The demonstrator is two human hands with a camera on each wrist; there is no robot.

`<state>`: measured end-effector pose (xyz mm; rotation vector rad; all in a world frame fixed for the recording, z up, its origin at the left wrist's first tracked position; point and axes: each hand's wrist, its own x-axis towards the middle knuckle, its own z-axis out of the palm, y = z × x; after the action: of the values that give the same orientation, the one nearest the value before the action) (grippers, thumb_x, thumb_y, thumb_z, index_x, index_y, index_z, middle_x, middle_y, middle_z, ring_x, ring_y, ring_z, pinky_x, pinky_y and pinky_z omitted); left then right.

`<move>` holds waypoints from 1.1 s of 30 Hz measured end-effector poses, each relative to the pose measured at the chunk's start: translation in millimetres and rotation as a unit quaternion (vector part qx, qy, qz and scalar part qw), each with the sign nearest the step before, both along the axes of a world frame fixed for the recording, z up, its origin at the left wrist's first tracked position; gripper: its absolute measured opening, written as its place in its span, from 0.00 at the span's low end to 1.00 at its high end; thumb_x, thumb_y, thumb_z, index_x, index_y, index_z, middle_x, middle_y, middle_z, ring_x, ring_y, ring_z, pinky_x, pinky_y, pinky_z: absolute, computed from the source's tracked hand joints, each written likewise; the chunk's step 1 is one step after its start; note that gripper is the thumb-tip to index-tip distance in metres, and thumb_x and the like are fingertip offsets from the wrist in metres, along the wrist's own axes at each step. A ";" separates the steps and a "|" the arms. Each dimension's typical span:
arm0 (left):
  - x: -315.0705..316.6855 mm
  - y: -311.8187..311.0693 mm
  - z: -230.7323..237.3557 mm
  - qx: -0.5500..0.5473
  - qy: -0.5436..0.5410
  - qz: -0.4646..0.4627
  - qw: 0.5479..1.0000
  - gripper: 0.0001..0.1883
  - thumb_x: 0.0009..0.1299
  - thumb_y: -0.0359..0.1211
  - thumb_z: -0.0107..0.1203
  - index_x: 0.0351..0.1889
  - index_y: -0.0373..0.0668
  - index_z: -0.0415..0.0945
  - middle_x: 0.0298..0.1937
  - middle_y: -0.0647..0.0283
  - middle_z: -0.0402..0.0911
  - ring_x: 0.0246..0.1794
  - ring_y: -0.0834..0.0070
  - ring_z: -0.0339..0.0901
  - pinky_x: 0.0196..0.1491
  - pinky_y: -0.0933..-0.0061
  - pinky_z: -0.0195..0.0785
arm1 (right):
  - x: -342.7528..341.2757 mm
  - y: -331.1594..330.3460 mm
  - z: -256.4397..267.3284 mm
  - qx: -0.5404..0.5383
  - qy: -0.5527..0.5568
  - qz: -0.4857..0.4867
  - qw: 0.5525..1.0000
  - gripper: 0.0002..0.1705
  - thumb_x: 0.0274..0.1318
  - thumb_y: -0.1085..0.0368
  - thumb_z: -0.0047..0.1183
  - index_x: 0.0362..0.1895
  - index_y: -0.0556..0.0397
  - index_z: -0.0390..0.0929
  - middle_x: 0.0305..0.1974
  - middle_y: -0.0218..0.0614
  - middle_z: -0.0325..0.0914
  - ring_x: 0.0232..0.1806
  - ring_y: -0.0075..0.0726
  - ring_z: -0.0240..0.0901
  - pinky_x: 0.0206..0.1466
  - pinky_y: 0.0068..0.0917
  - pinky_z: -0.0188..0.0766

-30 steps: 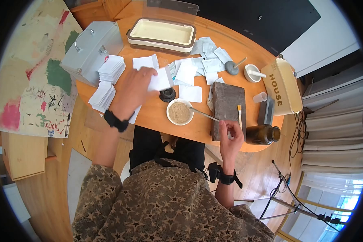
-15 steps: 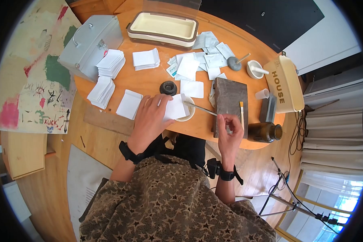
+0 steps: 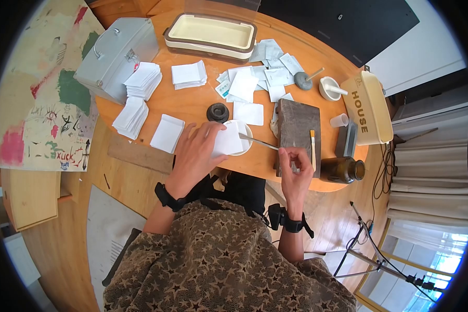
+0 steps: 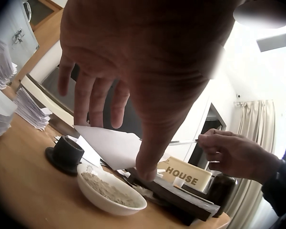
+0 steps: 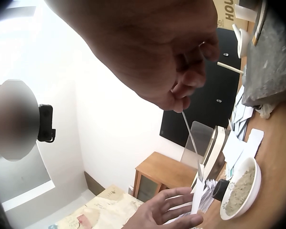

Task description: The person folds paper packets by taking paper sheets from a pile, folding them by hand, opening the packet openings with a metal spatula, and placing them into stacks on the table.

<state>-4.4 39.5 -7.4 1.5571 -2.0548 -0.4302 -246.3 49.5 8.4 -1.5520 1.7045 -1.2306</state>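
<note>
My left hand [image 3: 195,156] holds a small white paper envelope [image 3: 226,143] between thumb and fingers, over the near-left side of a white bowl [image 4: 96,196]. Pale brown powder [image 4: 107,189] lies in the bowl. Between its thumb and fingertips my right hand [image 3: 296,170] pinches the end of a slim metal spatula [image 3: 262,141]. The spatula's far end reaches the envelope's upper edge; in the right wrist view the tip overlaps the paper [image 5: 197,196]. Just behind the bowl stands a round black piece [image 3: 218,113] with a stepped base.
A dark stone slab [image 3: 297,122] with a brush [image 3: 313,148] stands right of the bowl, beside a brown glass jar [image 3: 343,170]. Stacks of white envelopes [image 3: 189,74] lie left, near a silver case [image 3: 114,60]. Packets, a mortar [image 3: 328,89] and a HOUSE box [image 3: 366,112] stand farther back.
My left hand has brought the envelope from the table's left side toward me and right, over the bowl. The spatula's end has left the powder and risen to the envelope's edge.
</note>
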 end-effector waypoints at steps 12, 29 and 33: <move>-0.6 2.4 -9.4 -0.007 0.020 0.007 1.000 0.33 0.57 0.36 0.75 0.60 0.43 0.72 0.59 0.58 0.78 0.61 0.55 0.73 0.69 0.55 0.60 | -2.3 -3.3 -8.3 -0.130 0.121 0.072 0.981 0.04 0.57 0.74 0.66 0.37 0.55 0.85 0.26 0.35 0.75 0.23 0.32 0.66 0.29 0.29 0.63; 73.9 20.6 -26.4 0.016 -0.122 0.248 0.961 0.31 0.60 0.43 0.73 0.58 0.44 0.73 0.52 0.55 0.83 0.55 0.57 0.80 0.68 0.50 0.58 | -4.6 -2.8 -19.1 -0.062 0.048 -0.007 0.997 0.05 0.63 0.70 0.64 0.36 0.60 0.82 0.26 0.33 0.73 0.26 0.24 0.64 0.31 0.24 0.63; 78.2 23.1 -31.4 0.033 -0.136 0.273 0.952 0.31 0.60 0.45 0.73 0.57 0.44 0.73 0.52 0.55 0.83 0.55 0.56 0.81 0.70 0.48 0.57 | -4.4 -3.6 -23.0 -0.028 0.032 -0.010 0.999 0.06 0.64 0.69 0.63 0.36 0.60 0.81 0.26 0.33 0.73 0.27 0.24 0.65 0.33 0.24 0.64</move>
<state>73.9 62.6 -38.9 2.2291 -1.6932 -0.0771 -250.6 45.9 -14.6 -1.6262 1.7435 -1.2610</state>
